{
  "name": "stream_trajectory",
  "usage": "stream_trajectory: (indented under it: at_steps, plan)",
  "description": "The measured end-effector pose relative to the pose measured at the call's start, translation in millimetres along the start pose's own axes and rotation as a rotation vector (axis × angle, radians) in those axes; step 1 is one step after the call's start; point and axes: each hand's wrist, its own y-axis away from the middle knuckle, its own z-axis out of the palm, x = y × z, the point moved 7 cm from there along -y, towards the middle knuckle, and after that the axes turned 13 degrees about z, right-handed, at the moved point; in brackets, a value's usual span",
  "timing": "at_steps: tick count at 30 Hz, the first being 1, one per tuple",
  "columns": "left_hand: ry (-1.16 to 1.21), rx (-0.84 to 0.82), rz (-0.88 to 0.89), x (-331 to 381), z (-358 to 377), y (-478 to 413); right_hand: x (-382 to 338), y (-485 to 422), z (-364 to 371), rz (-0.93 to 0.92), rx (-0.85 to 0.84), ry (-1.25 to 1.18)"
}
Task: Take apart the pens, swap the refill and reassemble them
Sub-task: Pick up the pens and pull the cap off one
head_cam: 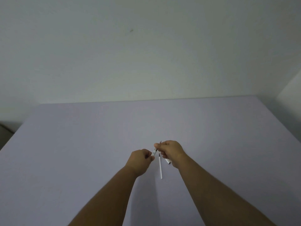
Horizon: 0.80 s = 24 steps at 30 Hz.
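My left hand [140, 160] grips the white barrel of a pen [154, 152] above the table. My right hand [171, 152] pinches the tip end of that same pen, whose dark point [160, 142] sticks out past the fingers. A loose white refill [160, 167] with a dark tip lies on the table between my hands. Another white pen part [167, 161] with a dark end pokes out from under my right hand; whether the hand holds it is unclear.
The work surface is a pale lilac table [81, 152] set against a plain white wall [146, 54]. Its left edge drops off near a dark floor corner [6, 128].
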Motion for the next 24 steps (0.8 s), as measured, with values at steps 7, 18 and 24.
stream_trajectory:
  at_steps: [7,18,24]
  plan:
    - [-0.059,0.033,0.026,7.7,-8.2,-0.9,-8.7,3.8,-0.6,-0.018,0.002,-0.038]
    - [-0.078,0.03,0.03,14.5,-9.1,-3.6,-14.6,4.8,-3.4,-0.038,0.03,0.006]
    - [-0.101,0.054,0.045,16.6,-11.9,-4.9,-18.5,5.0,-3.7,-0.043,0.001,-0.037]
